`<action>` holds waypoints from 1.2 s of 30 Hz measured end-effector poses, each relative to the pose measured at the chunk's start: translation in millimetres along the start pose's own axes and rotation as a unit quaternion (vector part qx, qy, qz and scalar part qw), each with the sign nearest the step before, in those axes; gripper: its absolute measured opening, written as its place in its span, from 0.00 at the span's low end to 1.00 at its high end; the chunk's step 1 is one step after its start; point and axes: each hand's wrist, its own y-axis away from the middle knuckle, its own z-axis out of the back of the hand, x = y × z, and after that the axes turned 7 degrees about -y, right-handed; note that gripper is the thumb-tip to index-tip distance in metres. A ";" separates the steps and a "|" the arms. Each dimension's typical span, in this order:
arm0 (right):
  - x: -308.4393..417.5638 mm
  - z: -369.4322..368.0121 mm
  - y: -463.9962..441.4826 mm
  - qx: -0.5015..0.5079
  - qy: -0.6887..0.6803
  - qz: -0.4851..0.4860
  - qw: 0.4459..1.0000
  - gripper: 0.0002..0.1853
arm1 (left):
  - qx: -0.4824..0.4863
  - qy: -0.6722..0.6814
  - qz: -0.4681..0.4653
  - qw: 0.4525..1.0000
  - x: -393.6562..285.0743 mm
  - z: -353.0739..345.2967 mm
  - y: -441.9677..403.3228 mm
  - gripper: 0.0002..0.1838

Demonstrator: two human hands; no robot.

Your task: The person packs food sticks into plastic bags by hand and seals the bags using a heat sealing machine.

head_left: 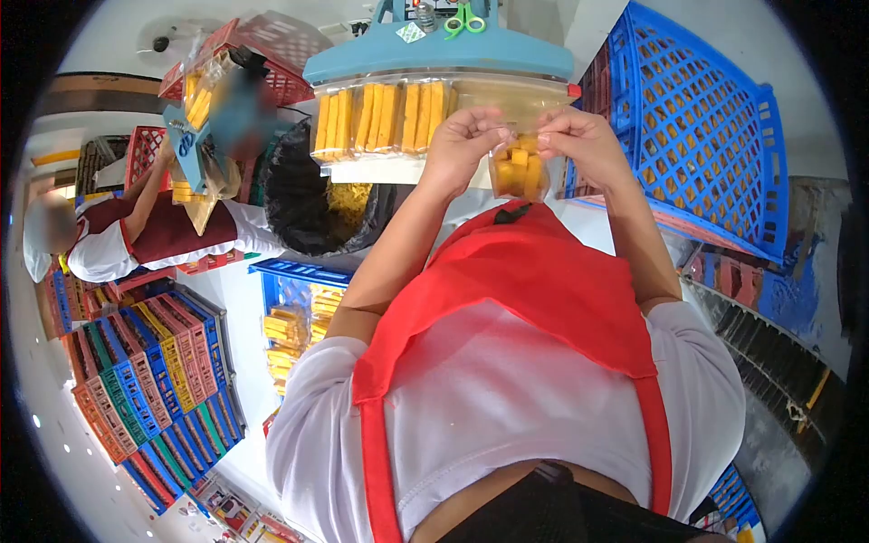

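Blue machine (434,63): landmark; wide bar ahead of you, just past your hands.
Left hand (466,149): yours, near side of the blue machine, right of its middle; thumb and fingertips at the bag's upper left.
Right hand (579,143): yours, near the blue machine's right end; thumb and fingertips at the bag's upper right.
Grip: both hands clamped on the small clear bag, thumb against fingers.
Small clear bag (520,174): between your hands, near side of the blue machine, toward its right end; yellow chunks in it.
Clear packs (376,119): three side by side along the blue machine's near edge, left part; yellow sticks standing lengthwise in each.
Green-handled scissors (464,20): on top of the blue machine.
Blue crate (706,127): right of the blue machine, tilted in your view, lattice sides.
Black-lined bin (294,204): left of and nearer you than the blue machine; yellow scraps (348,206) inside.
Co-worker (163,228): well left of the blue machine, maroon apron, at a second machine.
Crate stack (154,371): far left and nearer than the blue machine, many colours.
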 end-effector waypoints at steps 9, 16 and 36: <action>-19.4 2.7 -20.2 -0.072 0.048 -0.003 0.996 0.05 | -0.023 0.025 0.034 0.999 9.3 2.4 -10.3 0.15; -26.9 10.3 -28.0 -0.127 0.004 0.036 0.991 0.13 | -0.082 0.063 0.030 0.994 14.5 -1.0 -23.3 0.20; -36.8 20.5 -37.2 -0.100 0.041 0.062 0.992 0.18 | 0.106 -0.358 -0.027 0.927 5.5 11.7 -35.4 0.13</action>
